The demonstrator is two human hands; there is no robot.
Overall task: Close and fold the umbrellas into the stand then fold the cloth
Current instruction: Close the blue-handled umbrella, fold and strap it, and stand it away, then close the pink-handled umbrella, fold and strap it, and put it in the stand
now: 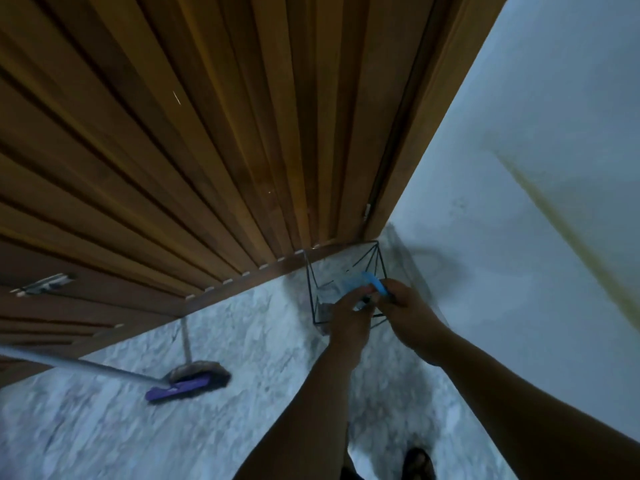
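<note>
A black wire umbrella stand [313,271] sits on the marble floor in the corner between the wooden door and the white wall. Both hands meet just above its top opening. My right hand [405,308] grips the bright blue handle [375,284] of an umbrella, which pokes up past my fingers. My left hand [349,315] is curled beside it, its fingertips pinching the same blue part. A pale blue piece of the umbrella [348,284] shows inside the stand; the rest is hidden by my hands. No cloth is in view.
A slatted wooden door [207,150] fills the upper left. A mop with a purple head [180,389] and metal pole lies on the floor at the left, next to a dark brush [204,370]. The white wall [519,202] runs along the right. My sandalled foot [419,462] shows below.
</note>
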